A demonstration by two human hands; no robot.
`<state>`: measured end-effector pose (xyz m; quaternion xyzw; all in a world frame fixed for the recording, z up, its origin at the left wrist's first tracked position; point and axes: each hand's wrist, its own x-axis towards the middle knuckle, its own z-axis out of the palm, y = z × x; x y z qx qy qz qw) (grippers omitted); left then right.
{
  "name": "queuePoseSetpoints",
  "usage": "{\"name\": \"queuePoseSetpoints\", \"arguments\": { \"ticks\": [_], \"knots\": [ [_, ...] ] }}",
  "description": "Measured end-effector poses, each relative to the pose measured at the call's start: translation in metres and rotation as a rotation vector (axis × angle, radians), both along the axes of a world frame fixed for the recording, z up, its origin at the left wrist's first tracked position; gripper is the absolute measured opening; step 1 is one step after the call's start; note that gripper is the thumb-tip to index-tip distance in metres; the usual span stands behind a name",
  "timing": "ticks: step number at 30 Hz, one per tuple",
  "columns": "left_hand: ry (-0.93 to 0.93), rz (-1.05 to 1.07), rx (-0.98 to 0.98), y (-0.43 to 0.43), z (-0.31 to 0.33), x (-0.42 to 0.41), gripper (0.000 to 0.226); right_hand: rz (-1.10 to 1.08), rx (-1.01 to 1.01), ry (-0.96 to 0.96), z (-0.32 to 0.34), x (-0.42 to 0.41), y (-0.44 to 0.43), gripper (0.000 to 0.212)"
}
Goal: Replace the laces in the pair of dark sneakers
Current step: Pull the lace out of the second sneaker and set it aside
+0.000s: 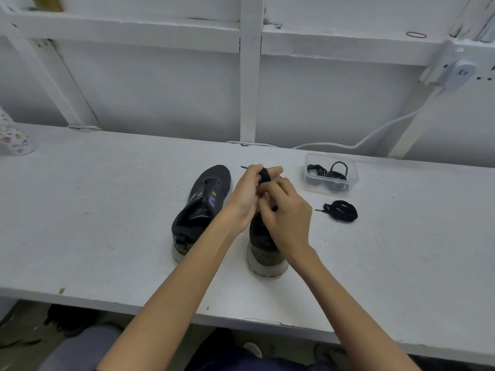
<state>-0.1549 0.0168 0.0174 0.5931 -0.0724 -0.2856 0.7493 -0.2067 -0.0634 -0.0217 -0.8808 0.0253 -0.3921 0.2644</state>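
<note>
1. Far out to the left of your hands, at the edge of view, a pale object with small coloured prints [14,140] stands on the white tabletop [107,210].
2. Just left of your left hand sits the left sneaker [203,207], dark, toe pointing away from you, heel toward you. Its eyelets are bare and the tongue is exposed; your left wrist crosses over its right side.
3. Your left hand [246,194] is raised above the tabletop between the two shoes, fingers curled. A black lace [264,175] is wound in a bundle round its fingers, and one tipped end pokes out to the left past the knuckles.
4. Your right hand [286,212] is pressed up against the left one, so the two hands meet at the lace. Its fingers are curled in, and a dark bit of lace shows pinched between them.
5. Directly under your right hand and wrist stands the right sneaker [263,253]. Only its heel and pale sole show nearest you; the front is hidden by your hands.
6. Right of your right hand, a coiled lace [341,210] lies on the tabletop, its tip pointing back toward your hand.
7. Beyond that coil, farther from you, a clear plastic box [348,180] holds more black loops.
8. Behind the box a white cable [375,135] climbs the wall to a white plug unit [458,73] at upper right.
</note>
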Motion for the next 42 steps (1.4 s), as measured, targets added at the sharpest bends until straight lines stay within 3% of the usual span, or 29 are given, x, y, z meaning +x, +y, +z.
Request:
{"name": "queuePoseSetpoints", "arguments": {
  "ticks": [8,12,14,17,20,22,27,30,32,37,39,42],
  "knots": [
    [0.04,0.032,0.099,0.004,-0.004,0.017,0.045,-0.082,-0.716,0.15,0.013,0.019,-0.004,0.021],
    [0.066,0.023,0.1,0.006,-0.009,0.025,0.049,-0.037,-0.875,0.14,0.011,0.025,-0.009,0.023],
    [0.068,0.03,0.078,0.006,-0.009,0.026,0.048,-0.01,-0.857,0.157,0.01,0.028,-0.012,0.028],
    [0.061,0.053,0.045,0.006,-0.011,0.032,0.043,0.072,-0.544,0.228,0.009,0.027,-0.014,0.032],
    [0.106,0.128,-0.025,0.009,-0.012,0.038,0.049,0.307,0.127,0.397,0.01,0.025,-0.018,0.019],
    [0.089,0.037,-0.048,0.012,-0.011,0.04,0.045,0.479,0.528,0.387,0.013,0.021,-0.022,0.021],
    [0.085,-0.112,-0.088,0.013,-0.009,0.039,0.054,0.498,1.082,0.344,0.007,0.013,-0.037,0.015],
    [0.103,-0.16,-0.149,0.013,-0.003,0.032,0.056,0.287,1.175,0.201,0.011,0.015,-0.05,0.011],
    [0.098,-0.234,-0.139,0.013,-0.001,0.027,0.057,0.265,1.166,0.183,0.018,0.019,-0.063,0.018],
    [0.009,-0.365,-0.08,0.011,0.014,0.014,0.058,0.854,1.136,0.653,0.038,0.018,-0.081,0.035],
    [-0.016,-0.394,-0.045,0.011,0.013,0.015,0.059,1.014,1.13,0.716,0.041,0.015,-0.079,0.028],
    [0.016,-0.406,-0.025,0.01,0.013,0.012,0.053,1.022,1.15,0.694,0.039,0.013,-0.079,0.014]
  ]
}}
